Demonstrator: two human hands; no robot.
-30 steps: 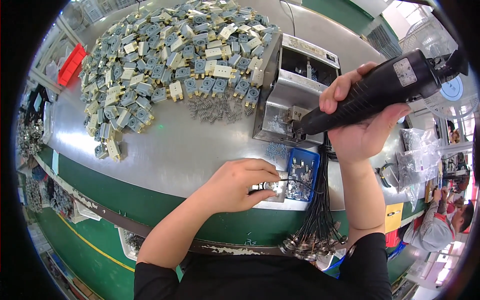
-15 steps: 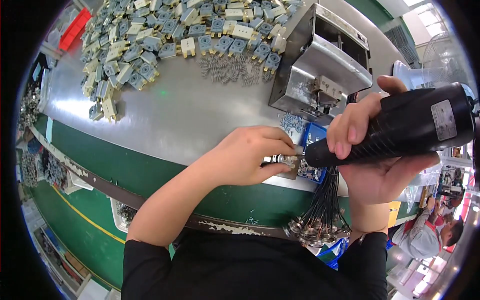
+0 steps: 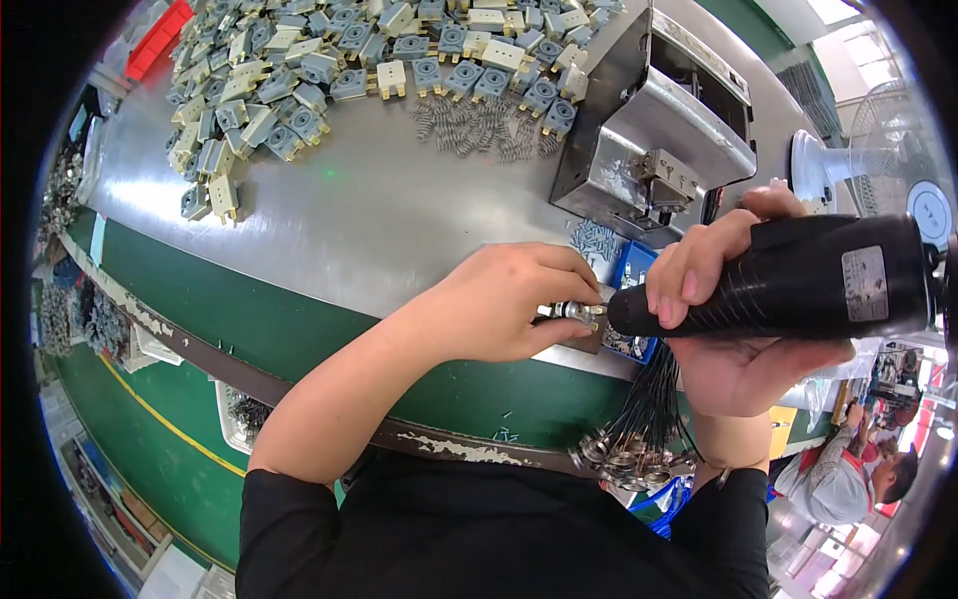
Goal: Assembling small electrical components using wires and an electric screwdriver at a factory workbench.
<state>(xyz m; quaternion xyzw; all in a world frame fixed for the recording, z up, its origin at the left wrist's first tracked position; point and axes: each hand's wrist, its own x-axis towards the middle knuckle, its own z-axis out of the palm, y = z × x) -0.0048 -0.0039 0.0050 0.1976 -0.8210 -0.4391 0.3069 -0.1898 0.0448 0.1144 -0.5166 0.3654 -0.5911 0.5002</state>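
My right hand (image 3: 723,329) is wrapped round a black electric screwdriver (image 3: 798,285), which lies nearly level with its nose pointing left. Between thumb and fingers, my left hand (image 3: 524,299) pinches a small metal fitting (image 3: 579,310) right at the screwdriver's tip. The fingers cover part of this fitting, and I cannot tell whether the bit sits in a screw. Just behind the screwdriver's nose stands a blue tray (image 3: 631,262) of small metal parts, partly hidden by the tool. Small bluish screws (image 3: 595,240) lie loose beside the tray.
A metal fixture box (image 3: 649,140) stands behind my right hand. Grey and cream switch housings (image 3: 299,80) cover the table's far side, with springs (image 3: 479,125) in front. Black cables with metal ends (image 3: 639,439) hang at the near edge. A fan (image 3: 888,150) and a co-worker (image 3: 838,479) are at right.
The screwdriver's rear end has dropped a little and shifted left in view. My left hand still holds the fitting at its tip. The whole view has shifted slightly.
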